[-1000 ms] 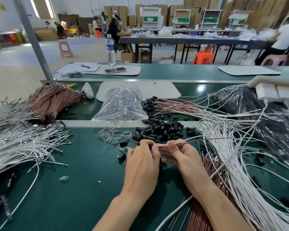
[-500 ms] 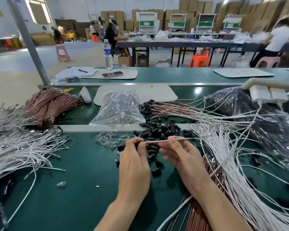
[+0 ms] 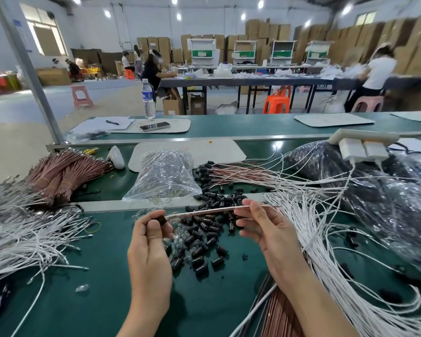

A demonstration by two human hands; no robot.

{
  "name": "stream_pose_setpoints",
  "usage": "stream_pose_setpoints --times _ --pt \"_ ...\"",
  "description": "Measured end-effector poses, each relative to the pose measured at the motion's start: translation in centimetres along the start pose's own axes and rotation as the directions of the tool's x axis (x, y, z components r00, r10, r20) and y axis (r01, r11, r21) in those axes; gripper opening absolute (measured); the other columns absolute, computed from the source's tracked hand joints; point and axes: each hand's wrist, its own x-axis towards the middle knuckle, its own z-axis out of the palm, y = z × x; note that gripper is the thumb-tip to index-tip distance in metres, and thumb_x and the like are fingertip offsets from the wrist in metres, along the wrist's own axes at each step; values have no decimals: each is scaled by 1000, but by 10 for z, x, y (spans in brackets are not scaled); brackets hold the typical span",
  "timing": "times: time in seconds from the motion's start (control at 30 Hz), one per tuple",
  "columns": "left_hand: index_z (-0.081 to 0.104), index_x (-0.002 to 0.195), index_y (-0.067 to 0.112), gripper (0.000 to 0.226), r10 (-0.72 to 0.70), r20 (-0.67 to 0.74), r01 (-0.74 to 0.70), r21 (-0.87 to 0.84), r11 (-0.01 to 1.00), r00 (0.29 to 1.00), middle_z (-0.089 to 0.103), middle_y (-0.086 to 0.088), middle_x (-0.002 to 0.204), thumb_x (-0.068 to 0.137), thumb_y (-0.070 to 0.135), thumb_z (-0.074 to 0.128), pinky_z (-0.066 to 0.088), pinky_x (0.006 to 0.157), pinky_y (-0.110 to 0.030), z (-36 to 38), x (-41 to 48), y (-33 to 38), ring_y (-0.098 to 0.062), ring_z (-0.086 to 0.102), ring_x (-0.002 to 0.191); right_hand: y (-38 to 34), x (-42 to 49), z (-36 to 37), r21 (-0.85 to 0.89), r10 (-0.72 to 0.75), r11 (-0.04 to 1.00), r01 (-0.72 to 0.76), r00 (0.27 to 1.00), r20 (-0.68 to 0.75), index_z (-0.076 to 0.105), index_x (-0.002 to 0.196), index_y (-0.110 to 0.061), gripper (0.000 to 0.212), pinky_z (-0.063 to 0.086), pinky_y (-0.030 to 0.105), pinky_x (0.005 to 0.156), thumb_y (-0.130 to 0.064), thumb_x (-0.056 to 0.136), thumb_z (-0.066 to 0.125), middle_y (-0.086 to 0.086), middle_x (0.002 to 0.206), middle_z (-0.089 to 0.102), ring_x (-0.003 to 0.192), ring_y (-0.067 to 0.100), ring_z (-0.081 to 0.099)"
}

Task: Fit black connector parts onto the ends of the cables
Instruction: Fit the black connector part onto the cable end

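Note:
Above the green table (image 3: 102,283) my left hand (image 3: 151,242) pinches a black connector part (image 3: 161,219) sitting on the left end of a pink and white cable pair (image 3: 204,211). My right hand (image 3: 263,227) pinches the same cables further right, holding them level between both hands. Under the cables lies a loose pile of black connector parts (image 3: 204,237). Further back, several pink cables with black parts on their ends (image 3: 229,171) lie on the table.
White cables (image 3: 22,239) spread at the left, and more white cables (image 3: 338,251) at the right. A pink cable bundle (image 3: 63,171) lies back left. A clear bag (image 3: 165,178) and a dark plastic bag (image 3: 374,190) sit behind. Small clear parts (image 3: 178,237) lie beside the pile.
Both hands have risen and moved apart, the left going left with the black part on the cable end. The view has tilted upward.

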Motion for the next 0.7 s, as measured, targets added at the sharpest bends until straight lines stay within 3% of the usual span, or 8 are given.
stream_pose_setpoints --times 0.17,0.27,0.37,0.43,0.5,0.6,0.63,0.7 --pt "68 102 22 23 -26 112 46 -182 982 993 71 3 78 95 38 54 56 74 -19 5 13 34 -10 65 75 -50 -7 -8 -149 -207 965 215 976 68 78 103 -31 28 59 24 66 -47 89 60 6 103 78 84 20 75" --pt "68 100 25 19 -5 221 43 -168 985 975 72 6 81 100 37 53 58 73 -22 33 42 56 -8 65 74 -86 20 -10 -171 -240 953 250 968 78 78 98 -32 25 59 23 66 -44 92 57 2 103 78 83 17 75" --pt "59 123 15 25 -119 311 162 -116 980 943 73 2 94 104 29 51 60 71 -24 85 91 69 -10 69 84 -108 76 -12 -198 -67 978 60 997 -29 67 109 -12 29 60 26 66 -37 96 60 9 104 78 88 21 76" --pt "39 148 11 47 -278 350 288 23 957 895 68 -10 110 105 27 52 62 83 -34 112 112 68 -19 68 92 -103 98 -22 -256 117 957 -135 990 -85 57 120 0 39 62 28 67 -33 98 59 16 106 76 88 24 74" --pt "32 152 8 52 -379 369 317 219 923 849 64 -16 116 107 25 50 58 94 -43 120 114 55 -20 64 88 -84 101 -37 -301 199 925 -233 970 -141 56 122 2 36 63 28 66 -29 103 55 14 97 77 81 21 74" --pt "54 127 6 27 -318 525 116 382 917 789 68 -9 103 107 23 48 62 78 -35 112 88 39 -16 63 79 -57 87 -58 -284 133 940 -188 970 -203 64 115 -6 22 61 27 60 -22 105 52 7 86 79 66 14 72" --pt "59 115 8 21 -321 605 38 432 901 729 69 -7 98 107 24 48 62 72 -34 109 76 36 -14 65 75 -50 82 -64 -296 97 941 -165 968 -231 65 114 -10 20 60 27 60 -21 105 51 5 85 79 66 14 72" --pt "63 102 10 23 -407 736 -123 548 828 542 73 -4 92 106 28 49 63 65 -30 103 51 33 -12 70 68 -40 71 -70 -339 24 932 -127 956 -291 66 115 -15 22 57 28 63 -20 107 45 3 84 79 69 14 70"
